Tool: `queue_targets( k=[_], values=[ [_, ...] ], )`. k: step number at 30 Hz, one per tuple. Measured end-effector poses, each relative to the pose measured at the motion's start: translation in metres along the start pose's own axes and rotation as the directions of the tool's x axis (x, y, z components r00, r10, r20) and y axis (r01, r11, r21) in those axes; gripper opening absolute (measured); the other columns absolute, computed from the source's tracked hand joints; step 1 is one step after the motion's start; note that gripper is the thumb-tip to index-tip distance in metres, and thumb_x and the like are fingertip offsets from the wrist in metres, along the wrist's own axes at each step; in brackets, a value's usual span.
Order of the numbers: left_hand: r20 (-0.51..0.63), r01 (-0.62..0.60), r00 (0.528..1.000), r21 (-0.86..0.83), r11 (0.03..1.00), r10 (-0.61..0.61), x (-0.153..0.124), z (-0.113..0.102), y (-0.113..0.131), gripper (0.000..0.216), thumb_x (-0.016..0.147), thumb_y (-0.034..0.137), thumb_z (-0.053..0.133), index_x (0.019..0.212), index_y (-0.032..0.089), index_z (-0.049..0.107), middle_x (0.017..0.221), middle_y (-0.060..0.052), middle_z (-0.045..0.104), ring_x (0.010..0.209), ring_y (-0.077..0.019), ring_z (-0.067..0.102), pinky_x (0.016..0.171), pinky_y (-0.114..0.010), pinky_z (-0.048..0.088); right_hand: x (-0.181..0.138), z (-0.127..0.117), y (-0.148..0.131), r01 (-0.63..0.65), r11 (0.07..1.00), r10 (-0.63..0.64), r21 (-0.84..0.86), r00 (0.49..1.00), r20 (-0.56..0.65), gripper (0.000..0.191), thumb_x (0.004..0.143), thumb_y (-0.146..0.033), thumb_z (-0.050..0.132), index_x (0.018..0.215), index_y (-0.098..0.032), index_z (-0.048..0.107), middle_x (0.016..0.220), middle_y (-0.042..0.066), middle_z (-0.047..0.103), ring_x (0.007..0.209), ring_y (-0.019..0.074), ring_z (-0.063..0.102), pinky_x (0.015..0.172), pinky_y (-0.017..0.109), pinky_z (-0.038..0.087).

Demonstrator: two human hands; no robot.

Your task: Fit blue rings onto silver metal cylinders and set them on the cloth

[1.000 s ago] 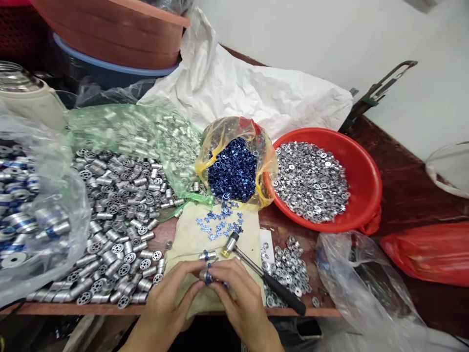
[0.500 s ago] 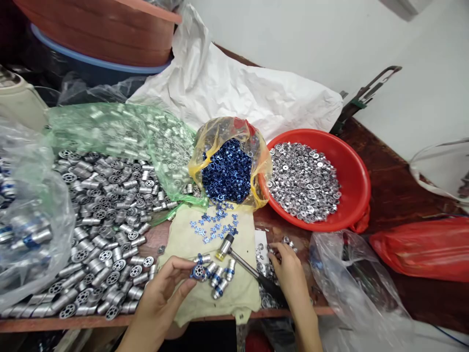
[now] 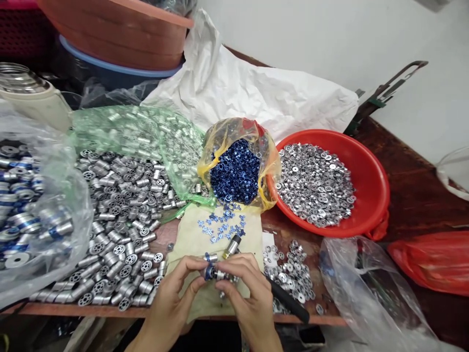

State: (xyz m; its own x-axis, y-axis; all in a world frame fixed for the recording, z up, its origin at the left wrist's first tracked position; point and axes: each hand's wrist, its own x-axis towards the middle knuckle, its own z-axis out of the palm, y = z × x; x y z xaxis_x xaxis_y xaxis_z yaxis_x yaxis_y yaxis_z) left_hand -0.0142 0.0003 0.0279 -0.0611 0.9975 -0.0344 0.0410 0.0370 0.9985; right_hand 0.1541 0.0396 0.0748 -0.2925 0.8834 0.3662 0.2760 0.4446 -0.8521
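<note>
The left hand [image 3: 172,291] pinches a blue-banded cylinder [image 3: 208,273] between thumb and fingertips, above the cloth [image 3: 186,230]. The right hand [image 3: 251,288] pinches a silver cap [image 3: 221,275] just right of the cylinder; contact between parts cannot be confirmed.

Right fingers [image 3: 235,268] back from the metal pile [image 3: 293,277], silver piece [image 3: 221,275] now beside blue-banded cylinder [image 3: 209,272]

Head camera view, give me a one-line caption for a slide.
Left hand holds a blue-ringed metal part and right hand a small silver piece above a pale cloth, near a hammer.
</note>
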Motion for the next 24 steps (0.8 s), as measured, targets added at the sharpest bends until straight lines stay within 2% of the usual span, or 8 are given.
queue_targets(
  k=[7,14,15,17,19,21,22,24],
  values=[
    [-0.022,-0.114,0.993,0.119,0.986,0.118,-0.001,0.001,0.000,0.016,0.097,0.019,0.055,0.105,0.029,0.065,0.103,0.000,0.075,0.103,-0.0168,0.072,0.090,-0.024,0.055,-0.003,-0.003,0.004,-0.037,0.999,0.037,0.004,0.999,-0.014,0.018,0.091,-0.019,0.072,0.107,-0.027,0.073,0.093,0.002,0.074,0.090,0.0195,0.064,0.079,0.031,0.053],
    [-0.032,-0.234,0.969,0.218,0.948,0.246,0.000,0.001,0.008,0.022,0.095,0.012,0.055,0.105,0.029,0.064,0.099,0.000,0.075,0.099,-0.0164,0.073,0.087,-0.023,0.055,-0.005,-0.001,0.002,0.021,0.998,-0.020,-0.057,1.000,0.018,0.028,0.091,-0.012,0.071,0.113,-0.028,0.072,0.095,0.003,0.074,0.093,0.0203,0.062,0.083,0.033,0.052],
    [-0.029,-0.238,0.968,0.217,0.947,0.251,0.000,0.001,0.009,0.022,0.095,0.012,0.054,0.105,0.029,0.064,0.099,0.000,0.075,0.098,-0.0171,0.073,0.086,-0.024,0.056,-0.007,-0.001,0.001,0.006,0.999,-0.005,-0.053,1.000,0.018,0.027,0.092,-0.013,0.070,0.113,-0.028,0.072,0.096,0.004,0.073,0.095,0.0207,0.062,0.085,0.034,0.052],
    [-0.036,-0.235,0.968,0.205,0.950,0.247,-0.001,0.001,0.010,0.021,0.095,0.014,0.055,0.105,0.029,0.066,0.101,-0.002,0.074,0.101,-0.0197,0.071,0.088,-0.028,0.055,-0.009,0.000,0.001,-0.132,0.991,0.131,0.038,0.991,0.031,0.018,0.095,-0.022,0.067,0.112,-0.028,0.072,0.095,0.004,0.072,0.092,0.0207,0.063,0.081,0.034,0.054],
    [-0.049,-0.229,0.969,0.185,0.956,0.242,-0.003,0.002,0.012,0.020,0.096,0.018,0.056,0.103,0.030,0.069,0.108,-0.005,0.072,0.109,-0.0230,0.066,0.095,-0.034,0.052,-0.012,0.001,0.002,-0.360,0.902,0.324,0.238,0.929,0.177,0.021,0.097,-0.041,0.063,0.110,-0.025,0.070,0.091,0.004,0.068,0.077,0.0181,0.063,0.066,0.029,0.055],
    [-0.036,-0.209,0.976,0.141,0.968,0.216,-0.005,0.002,0.014,0.019,0.097,0.025,0.056,0.101,0.031,0.073,0.117,-0.007,0.069,0.119,-0.0260,0.061,0.103,-0.038,0.047,-0.015,0.003,0.003,-0.507,0.772,0.391,0.383,0.854,0.343,0.037,0.095,-0.057,0.058,0.105,-0.022,0.067,0.085,0.002,0.062,0.058,0.0130,0.056,0.049,0.024,0.050],
    [-0.014,-0.187,0.982,0.105,0.977,0.190,-0.006,0.002,0.016,0.019,0.097,0.030,0.057,0.101,0.031,0.075,0.121,-0.007,0.068,0.123,-0.0272,0.059,0.106,-0.039,0.045,-0.016,0.004,0.004,-0.504,0.768,0.371,0.396,0.853,0.366,0.041,0.093,-0.061,0.057,0.100,-0.021,0.066,0.081,0.001,0.060,0.054,0.0116,0.052,0.046,0.024,0.047],
    [0.036,-0.084,0.996,-0.004,0.996,0.084,-0.007,0.002,0.019,0.022,0.096,0.038,0.058,0.110,0.031,0.074,0.125,-0.008,0.068,0.124,-0.0280,0.059,0.106,-0.038,0.047,-0.018,0.005,0.004,-0.353,0.893,0.286,0.279,0.924,0.256,0.037,0.093,-0.057,0.057,0.089,-0.021,0.063,0.075,0.000,0.057,0.056,0.0127,0.050,0.050,0.025,0.045]
  ],
)
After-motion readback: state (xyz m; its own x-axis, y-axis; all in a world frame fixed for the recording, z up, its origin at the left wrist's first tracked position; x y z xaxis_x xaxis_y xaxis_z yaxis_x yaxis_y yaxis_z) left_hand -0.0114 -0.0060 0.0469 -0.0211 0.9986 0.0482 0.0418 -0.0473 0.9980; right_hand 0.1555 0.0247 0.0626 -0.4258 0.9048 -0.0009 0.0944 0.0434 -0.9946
